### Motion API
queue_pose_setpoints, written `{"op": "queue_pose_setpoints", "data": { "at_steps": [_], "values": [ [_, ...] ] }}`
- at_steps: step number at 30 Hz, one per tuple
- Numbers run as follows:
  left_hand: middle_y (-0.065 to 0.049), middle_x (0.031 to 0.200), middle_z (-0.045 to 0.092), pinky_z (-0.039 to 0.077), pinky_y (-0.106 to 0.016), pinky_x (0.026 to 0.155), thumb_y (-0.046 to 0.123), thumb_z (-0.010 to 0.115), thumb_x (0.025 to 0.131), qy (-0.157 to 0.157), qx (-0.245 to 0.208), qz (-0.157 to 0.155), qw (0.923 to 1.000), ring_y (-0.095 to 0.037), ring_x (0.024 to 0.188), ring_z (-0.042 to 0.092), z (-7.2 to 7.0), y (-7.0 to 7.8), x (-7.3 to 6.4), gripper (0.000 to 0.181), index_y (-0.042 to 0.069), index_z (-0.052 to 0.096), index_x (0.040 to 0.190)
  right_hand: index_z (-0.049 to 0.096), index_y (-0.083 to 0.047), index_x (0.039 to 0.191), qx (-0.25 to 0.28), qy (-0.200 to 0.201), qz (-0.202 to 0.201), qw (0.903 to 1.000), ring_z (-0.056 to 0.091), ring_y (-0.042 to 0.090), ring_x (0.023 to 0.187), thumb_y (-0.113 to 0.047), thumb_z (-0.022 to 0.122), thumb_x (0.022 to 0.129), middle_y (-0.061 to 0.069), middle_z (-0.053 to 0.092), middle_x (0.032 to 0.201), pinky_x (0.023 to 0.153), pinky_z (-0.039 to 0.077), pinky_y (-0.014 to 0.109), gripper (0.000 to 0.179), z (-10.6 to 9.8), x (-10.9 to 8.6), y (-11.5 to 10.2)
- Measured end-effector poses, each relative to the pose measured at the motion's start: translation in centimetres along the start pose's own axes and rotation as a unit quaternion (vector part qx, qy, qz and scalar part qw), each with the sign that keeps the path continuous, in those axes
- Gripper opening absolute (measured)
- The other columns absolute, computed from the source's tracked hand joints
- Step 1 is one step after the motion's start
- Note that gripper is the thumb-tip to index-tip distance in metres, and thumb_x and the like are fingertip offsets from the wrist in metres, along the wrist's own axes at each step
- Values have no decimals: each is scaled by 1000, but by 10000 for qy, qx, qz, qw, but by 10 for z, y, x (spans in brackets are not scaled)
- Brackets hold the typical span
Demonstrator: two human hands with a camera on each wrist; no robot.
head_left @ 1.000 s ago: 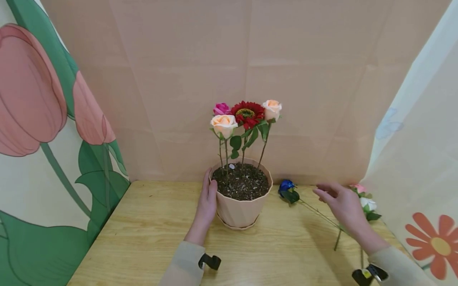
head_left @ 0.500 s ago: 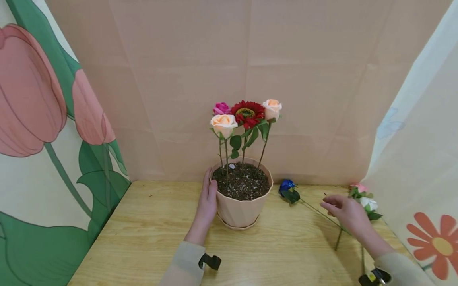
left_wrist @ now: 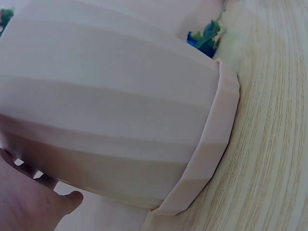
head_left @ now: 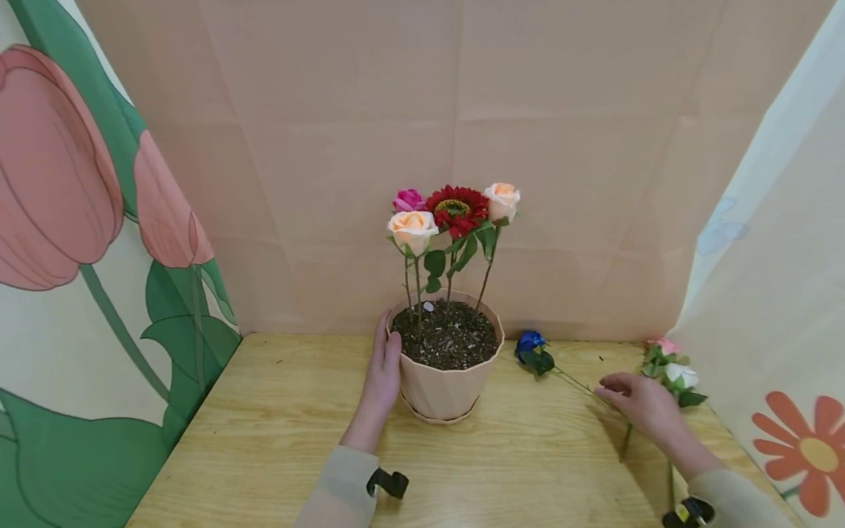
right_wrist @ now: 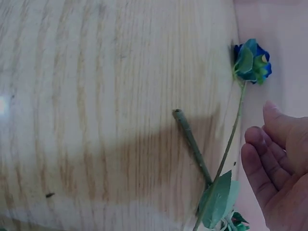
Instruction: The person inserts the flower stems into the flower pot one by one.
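Note:
A pale pink flowerpot (head_left: 439,389) full of dark soil stands on its saucer (left_wrist: 207,154). My left hand (head_left: 381,381) rests against the pot's left side, its fingers lying along the wall near the rim. To the right, a blue rose (head_left: 530,346) lies on the table, its thin stem (right_wrist: 233,130) running toward me. Over that stem is my right hand (head_left: 643,407), fingers loosely bent. In the right wrist view a gap shows between thumb and fingers, with nothing between them. A thicker green stem (right_wrist: 190,142) lies beside the thin one.
Upright in the soil are a red gerbera-like flower (head_left: 457,210), two peach roses (head_left: 413,231) and a magenta rose (head_left: 408,199). A pink rose (head_left: 662,346) and a white rose (head_left: 681,376) lie at the table's right edge. A beige backdrop (head_left: 330,183) closes the rear.
My right hand has moved lower and slightly right, coming nearer the blue rose's stem. The left hand stays on the pot, and the flowers have not shifted.

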State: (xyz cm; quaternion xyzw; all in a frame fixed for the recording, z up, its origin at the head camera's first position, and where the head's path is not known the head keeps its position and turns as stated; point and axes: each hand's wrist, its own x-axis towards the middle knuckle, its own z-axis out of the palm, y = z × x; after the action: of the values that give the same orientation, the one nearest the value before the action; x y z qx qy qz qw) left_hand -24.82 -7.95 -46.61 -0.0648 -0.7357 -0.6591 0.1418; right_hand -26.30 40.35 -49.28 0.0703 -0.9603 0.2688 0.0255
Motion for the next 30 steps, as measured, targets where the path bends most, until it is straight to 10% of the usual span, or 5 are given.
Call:
{"op": "queue_pose_setpoints", "data": {
  "at_steps": [30],
  "values": [
    [-11, 183, 18, 20, -68, 130, 44, 32, 122, 61, 154, -48, 9999, -43, 164, 23, 0, -1, 0, 59, 31, 20, 178, 83, -5, 111, -547, 153, -381, 9977, 76, 28, 85, -22, 86, 98, 7, 81, 97, 74, 60, 52, 22, 20, 5, 20]
  ]
}}
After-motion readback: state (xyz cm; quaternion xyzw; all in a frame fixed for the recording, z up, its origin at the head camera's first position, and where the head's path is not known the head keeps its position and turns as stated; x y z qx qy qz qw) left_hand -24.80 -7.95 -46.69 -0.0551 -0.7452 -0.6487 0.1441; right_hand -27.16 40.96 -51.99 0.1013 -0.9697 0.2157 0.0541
